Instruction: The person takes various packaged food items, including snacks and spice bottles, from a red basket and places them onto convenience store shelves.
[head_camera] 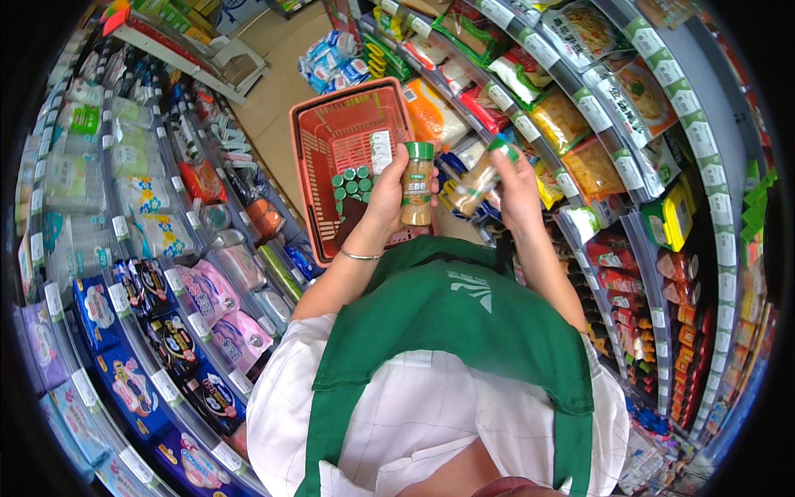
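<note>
My left hand (390, 194) grips a clear spice bottle (417, 194) upright. It has a green cap, light brown powder inside and a label with writing. A similar spice bottle (475, 183) is held by its green-capped end in my right hand (520, 189); it tilts down to the left and is blurred by motion. Beyond my hands, and partly hidden by my left arm, is a red plastic shopping basket (298, 168). Several green-capped bottles (351, 186) stand inside it, close together, beside a white card-like item (380, 152) that bears writing.
Shelves with price strips flank me. On the right are noodle packs (640, 93), bagged foods (559, 121) and sauce bottles (683, 323); on the left, hygiene packs (130, 388) and plastic cups (74, 174). Blue-and-white packs (332, 59) sit on the tiled floor (282, 74) past the basket.
</note>
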